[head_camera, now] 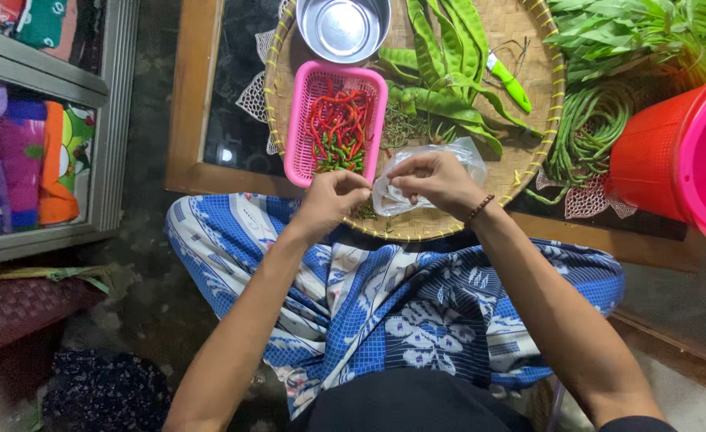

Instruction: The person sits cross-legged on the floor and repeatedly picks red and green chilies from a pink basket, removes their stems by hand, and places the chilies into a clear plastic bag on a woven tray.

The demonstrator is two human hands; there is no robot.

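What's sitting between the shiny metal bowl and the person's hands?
In the head view, a pink basket of red and green chillies lies on the woven tray, between the metal bowl and the left hand.

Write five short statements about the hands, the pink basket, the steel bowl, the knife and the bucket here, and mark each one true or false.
1. Both hands, left hand and right hand, touch the clear plastic bag. True.
2. The pink rectangular plastic basket holds only green beans. False: it holds red and green chillies.
3. The round steel bowl looks empty. True.
4. The green-handled knife is in the right hand. False: it lies on the round woven bamboo tray.
5. The red and pink plastic bucket sits left of the tray. False: right.
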